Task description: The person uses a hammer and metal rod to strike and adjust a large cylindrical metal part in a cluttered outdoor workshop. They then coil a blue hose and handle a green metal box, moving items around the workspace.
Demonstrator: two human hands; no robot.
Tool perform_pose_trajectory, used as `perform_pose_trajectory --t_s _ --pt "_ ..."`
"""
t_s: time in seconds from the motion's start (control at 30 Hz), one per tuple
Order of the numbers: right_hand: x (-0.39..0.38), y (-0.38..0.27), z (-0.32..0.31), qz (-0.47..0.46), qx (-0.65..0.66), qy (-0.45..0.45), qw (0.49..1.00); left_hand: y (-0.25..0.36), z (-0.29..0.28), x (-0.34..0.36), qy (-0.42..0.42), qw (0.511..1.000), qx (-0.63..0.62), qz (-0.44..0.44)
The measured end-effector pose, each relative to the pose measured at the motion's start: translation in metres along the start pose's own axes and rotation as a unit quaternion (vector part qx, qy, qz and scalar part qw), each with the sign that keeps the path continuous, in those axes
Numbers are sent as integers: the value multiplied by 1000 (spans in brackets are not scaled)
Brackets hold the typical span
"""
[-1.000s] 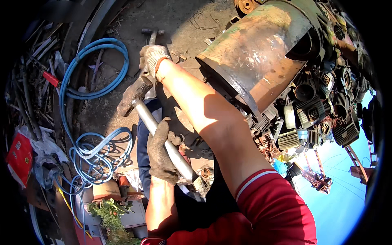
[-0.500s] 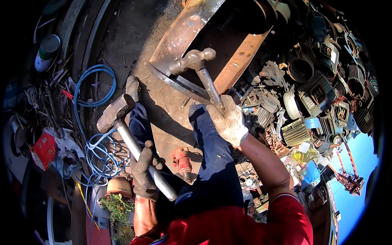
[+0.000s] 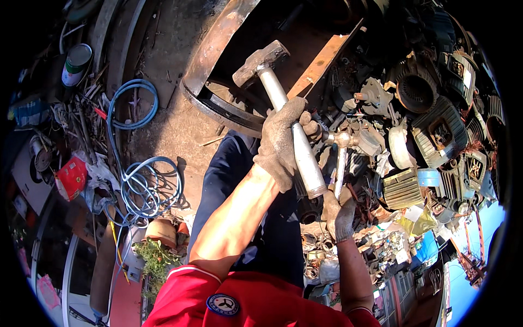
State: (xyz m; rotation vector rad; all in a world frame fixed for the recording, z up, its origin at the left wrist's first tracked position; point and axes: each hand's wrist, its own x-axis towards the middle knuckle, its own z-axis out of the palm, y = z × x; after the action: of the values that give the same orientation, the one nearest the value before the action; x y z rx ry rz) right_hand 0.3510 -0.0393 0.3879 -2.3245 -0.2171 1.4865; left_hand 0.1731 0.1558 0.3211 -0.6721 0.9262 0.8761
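My gloved left hand (image 3: 279, 144) reaches across my legs, its fingers wrapped around the pale metal handle of a sledgehammer (image 3: 261, 61). The hammer slants, with its blocky head up in front of the rusty metal housing (image 3: 210, 60). The handle's lower end comes down close to my right hand. Lower and to the right, my gloved right hand (image 3: 338, 215) grips the handle of a ball-peen hammer (image 3: 341, 163). That smaller hammer stands roughly upright, its head just right of my left fingers; whether the two touch I cannot tell.
Heaped motor casings (image 3: 430, 133) and scrap parts fill the right side. A coiled blue hose (image 3: 147, 191) lies on the ground at left, near a red packet (image 3: 71, 179), a paint can (image 3: 76, 64) and a potted plant (image 3: 160, 231). The housing's curved rim lies just ahead of my legs.
My left hand has swung the sledgehammer rightward and up across my body. My right hand has lowered the ball-peen hammer and moved it rightward. The view has shifted, and the red tool between my legs no longer shows.
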Motion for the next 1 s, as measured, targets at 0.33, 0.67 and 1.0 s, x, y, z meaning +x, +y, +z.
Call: perform_pose_trajectory --t_s 0.33,0.67,1.0 --pt "-16 -57 8 36 -116 25 992 25 23 93 72 979 106 160" --pt "-11 -145 13 -138 -269 32 953 36 31 108 80 978 61 184" --pt "57 -277 98 -346 -580 -168 718 16 27 133 99 959 13 265"
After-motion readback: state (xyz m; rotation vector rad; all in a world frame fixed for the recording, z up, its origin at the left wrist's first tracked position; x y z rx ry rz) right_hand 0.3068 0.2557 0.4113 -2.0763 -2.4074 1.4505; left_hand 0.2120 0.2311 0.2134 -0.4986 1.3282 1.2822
